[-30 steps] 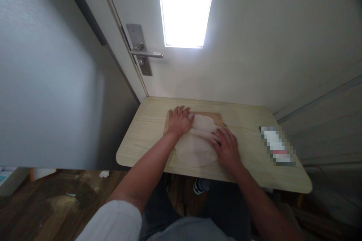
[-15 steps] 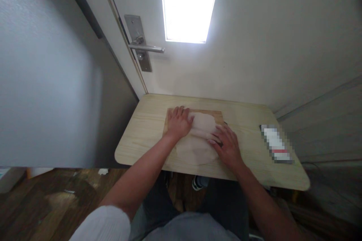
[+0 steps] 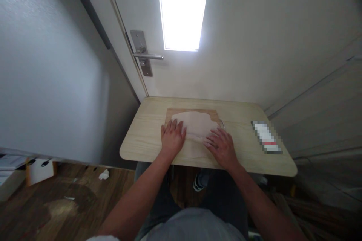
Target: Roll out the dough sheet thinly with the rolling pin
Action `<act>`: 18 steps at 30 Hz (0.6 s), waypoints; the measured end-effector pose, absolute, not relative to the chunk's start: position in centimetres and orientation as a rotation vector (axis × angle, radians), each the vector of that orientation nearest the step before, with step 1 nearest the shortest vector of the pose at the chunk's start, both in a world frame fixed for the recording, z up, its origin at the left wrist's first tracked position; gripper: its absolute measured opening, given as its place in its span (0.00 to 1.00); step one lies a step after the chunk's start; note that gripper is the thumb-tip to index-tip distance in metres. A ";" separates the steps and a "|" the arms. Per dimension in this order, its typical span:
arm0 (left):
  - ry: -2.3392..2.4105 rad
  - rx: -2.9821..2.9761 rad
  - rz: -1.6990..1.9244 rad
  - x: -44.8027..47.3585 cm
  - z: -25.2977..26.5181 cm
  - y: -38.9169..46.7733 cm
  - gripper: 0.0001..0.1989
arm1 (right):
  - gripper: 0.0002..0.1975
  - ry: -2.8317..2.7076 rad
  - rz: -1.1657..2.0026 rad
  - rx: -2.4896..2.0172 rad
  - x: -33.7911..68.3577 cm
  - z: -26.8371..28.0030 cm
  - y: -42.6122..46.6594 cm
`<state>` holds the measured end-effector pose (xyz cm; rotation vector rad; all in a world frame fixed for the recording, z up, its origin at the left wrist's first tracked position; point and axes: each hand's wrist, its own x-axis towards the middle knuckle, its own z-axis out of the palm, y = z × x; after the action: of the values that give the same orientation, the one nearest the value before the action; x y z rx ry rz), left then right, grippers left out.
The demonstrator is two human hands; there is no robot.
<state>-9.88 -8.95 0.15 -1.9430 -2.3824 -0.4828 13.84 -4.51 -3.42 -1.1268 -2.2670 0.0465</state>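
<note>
A broad, pale, thin sheet that looks like rolled-out dough (image 3: pixel 195 122) lies over a wooden cutting board (image 3: pixel 213 113) on the small table. Along its near side, between my hands, runs a low ridge; whether a rolling pin is inside it I cannot tell. My left hand (image 3: pixel 173 135) rests palm down at the left end of the ridge, fingers spread. At the right end my right hand (image 3: pixel 222 145) lies over the dough's near edge, fingers stretched and slightly bent. Both hands cover parts of the sheet and board. A metal handle (image 3: pixel 222 123) shows at the board's right side.
The light wood table (image 3: pixel 243 147) stands against a door with a metal lever handle (image 3: pixel 149 56). A phone-like object, pixelated (image 3: pixel 266 136), lies on the table's right. A grey panel (image 3: pixel 56 83) rises at left. Crumpled white paper (image 3: pixel 104 174) is on the floor.
Both hands have moved toward me, and the ridge between them has come nearer too. More of the flat dough shows beyond my fingers. The camera view has shifted slightly.
</note>
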 end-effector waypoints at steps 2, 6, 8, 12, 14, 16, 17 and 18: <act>-2.397 -1.908 -0.474 -9.7 0.2 -8.7 0.24 | 0.15 -2.275 0.038 -1.156 13.6 -3.2 -4.4; -2.414 -1.870 -0.438 -9.6 0.4 -7.7 0.24 | 0.16 -2.242 -0.015 -1.281 12.3 -3.1 -3.9; -2.411 -1.876 -0.437 -9.6 0.5 -7.1 0.25 | 0.19 -2.207 -0.037 -1.355 11.5 -3.4 -3.7; -2.360 -1.946 -0.465 -9.8 0.6 -5.9 0.25 | 0.23 -2.161 -0.063 -1.439 10.3 -3.8 -3.3; -2.356 -1.982 -0.464 -10.1 0.6 -5.2 0.25 | 0.23 -2.167 -0.062 -1.443 9.9 -3.8 -2.8; -2.368 -2.002 -0.448 -10.3 0.6 -4.5 0.25 | 0.23 -2.171 -0.060 -1.452 9.6 -3.7 -2.1; -2.374 -2.006 -0.439 -10.5 0.5 -4.1 0.25 | 0.23 -2.169 -0.062 -1.458 9.5 -3.6 -1.7; -2.376 -2.010 -0.430 -10.6 0.5 -3.8 0.25 | 0.23 -2.165 -0.069 -1.460 9.3 -3.5 -1.3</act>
<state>-10.61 -3.75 0.47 -2.0102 -2.3761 -0.4297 9.33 -1.34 -3.50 -1.4600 -2.1649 -0.0687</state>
